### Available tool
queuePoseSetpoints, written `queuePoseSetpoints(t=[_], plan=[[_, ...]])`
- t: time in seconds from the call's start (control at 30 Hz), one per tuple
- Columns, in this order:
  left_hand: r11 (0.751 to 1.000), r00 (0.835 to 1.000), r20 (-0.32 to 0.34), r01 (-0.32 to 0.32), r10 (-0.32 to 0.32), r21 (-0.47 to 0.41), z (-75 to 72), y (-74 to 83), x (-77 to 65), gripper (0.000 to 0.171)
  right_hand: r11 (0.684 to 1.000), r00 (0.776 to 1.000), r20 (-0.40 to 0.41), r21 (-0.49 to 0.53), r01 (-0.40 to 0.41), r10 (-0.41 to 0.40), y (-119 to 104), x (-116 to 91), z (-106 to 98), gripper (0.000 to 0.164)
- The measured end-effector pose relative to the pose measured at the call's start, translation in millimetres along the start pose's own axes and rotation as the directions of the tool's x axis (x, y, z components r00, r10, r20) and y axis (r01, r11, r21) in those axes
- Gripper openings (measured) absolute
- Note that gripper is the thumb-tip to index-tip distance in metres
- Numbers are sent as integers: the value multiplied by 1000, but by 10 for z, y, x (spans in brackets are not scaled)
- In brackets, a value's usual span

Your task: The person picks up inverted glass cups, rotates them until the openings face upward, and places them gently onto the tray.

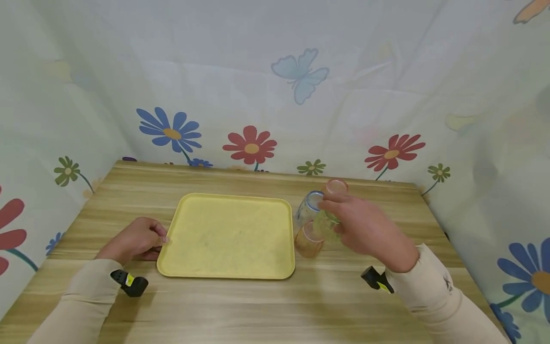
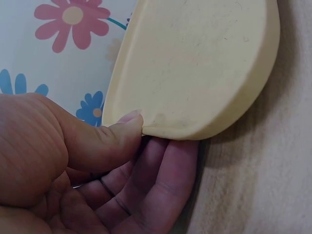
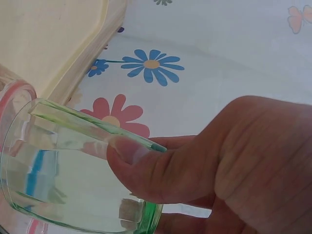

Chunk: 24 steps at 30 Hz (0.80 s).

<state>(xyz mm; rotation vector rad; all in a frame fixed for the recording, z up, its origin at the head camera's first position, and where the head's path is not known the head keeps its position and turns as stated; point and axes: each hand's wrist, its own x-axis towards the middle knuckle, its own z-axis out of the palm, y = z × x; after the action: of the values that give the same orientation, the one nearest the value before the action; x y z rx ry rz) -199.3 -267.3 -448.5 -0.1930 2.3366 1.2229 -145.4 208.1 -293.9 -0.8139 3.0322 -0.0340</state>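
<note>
A yellow rectangular tray (image 1: 227,239) lies on the wooden table. At its left edge, my left hand (image 1: 137,239) pinches the rim, thumb on top and fingers underneath, as the left wrist view shows. My right hand (image 1: 371,227) grips a clear, green-tinted glass (image 3: 83,170) near its thick green end, off the tray's right side. Close around that glass stand a blue-ringed glass (image 1: 306,210), an orange-tinted glass (image 1: 308,243) and, farther back, a red-ringed glass (image 1: 336,185). The right hand partly covers the green glass in the head view.
The wooden table (image 1: 223,310) ends at a white curtain (image 1: 240,86) printed with flowers and butterflies, which also hangs along both sides. A black wrist camera sits by each cuff.
</note>
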Motion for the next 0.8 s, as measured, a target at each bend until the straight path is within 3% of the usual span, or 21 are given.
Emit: queuePoseSetpoints(t=[0.37,0.8], plan=[[1000,1000,-4,11,-11,1,-7,6,6,17,1000,1000,21,-1,7,-7,-88,72,-52,56],[1000,1000,-9,-2,2,-12,11,1,-32,16,998,996,-57,-17,60,-61,-138,144,-46,53]])
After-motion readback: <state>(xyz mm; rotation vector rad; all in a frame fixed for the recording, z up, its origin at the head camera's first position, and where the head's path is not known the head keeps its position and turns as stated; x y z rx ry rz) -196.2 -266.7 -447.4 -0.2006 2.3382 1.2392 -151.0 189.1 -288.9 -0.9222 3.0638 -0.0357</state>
